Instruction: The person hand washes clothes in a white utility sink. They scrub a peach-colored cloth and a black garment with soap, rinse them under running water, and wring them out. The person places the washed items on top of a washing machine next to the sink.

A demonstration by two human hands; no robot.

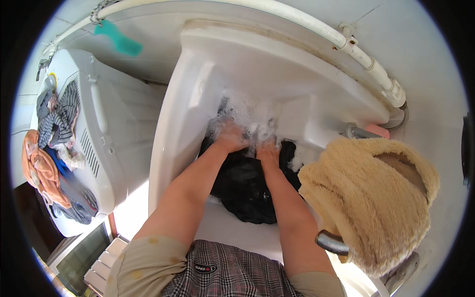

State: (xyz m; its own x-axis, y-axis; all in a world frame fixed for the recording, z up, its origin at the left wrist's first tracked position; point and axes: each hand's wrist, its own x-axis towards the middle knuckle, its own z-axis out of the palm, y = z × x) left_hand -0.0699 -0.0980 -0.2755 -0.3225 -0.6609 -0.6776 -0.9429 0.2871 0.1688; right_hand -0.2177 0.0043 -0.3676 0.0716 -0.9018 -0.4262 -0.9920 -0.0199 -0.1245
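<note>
Both arms reach down into a white laundry sink. Wet black fabric lies bunched in its basin, partly under white soap suds. My left hand is on the cloth, its fingers blurred and partly covered by foam. Close beside it on the right, my right hand presses into the same fabric, fingertips hidden in suds. Whether either hand grips the cloth or only pushes on it is hard to see.
A fluffy beige cloth hangs over a metal bar on the right. To the left, a white washing machine carries piled clothes. A white pipe runs along the wall; a teal object hangs from it.
</note>
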